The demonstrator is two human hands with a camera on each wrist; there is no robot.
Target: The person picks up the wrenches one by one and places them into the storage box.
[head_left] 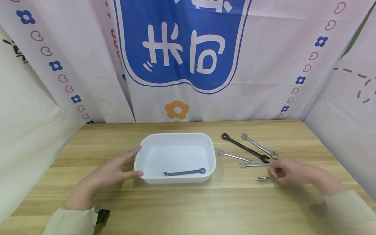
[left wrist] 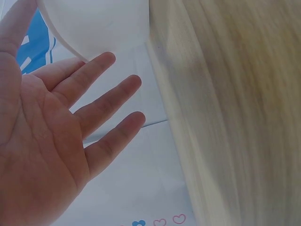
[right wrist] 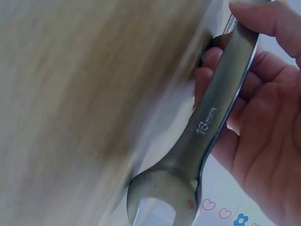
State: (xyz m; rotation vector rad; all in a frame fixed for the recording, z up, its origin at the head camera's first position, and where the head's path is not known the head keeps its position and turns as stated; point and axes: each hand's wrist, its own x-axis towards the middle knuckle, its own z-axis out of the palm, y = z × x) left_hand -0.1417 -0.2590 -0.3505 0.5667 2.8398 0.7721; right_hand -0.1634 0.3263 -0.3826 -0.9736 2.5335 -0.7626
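My left hand [head_left: 113, 169] touches the left end of a white plastic basin [head_left: 176, 134], fingers spread and fairly straight. The left wrist view shows its palm [left wrist: 42, 150] beside the basin wall [left wrist: 103, 28]. Inside the basin lies a dark combination wrench [head_left: 185, 172]. At the right, my right hand [head_left: 296, 173] pinches a silver wrench [right wrist: 211, 106] between thumb and fingers; "16mm" is stamped on its shaft. One end of that wrench juts out to the left of the hand in the head view. Just behind the hand lies another silver wrench [head_left: 254, 164], its right end hidden by the fingers.
A long black wrench [head_left: 245, 148] lies right of the basin, between a silver double-ended wrench [head_left: 259, 146] and a smaller silver wrench [head_left: 235, 156]. Printed cloth [head_left: 176, 94] hangs along the back of the wooden table [head_left: 188, 209] and at both sides.
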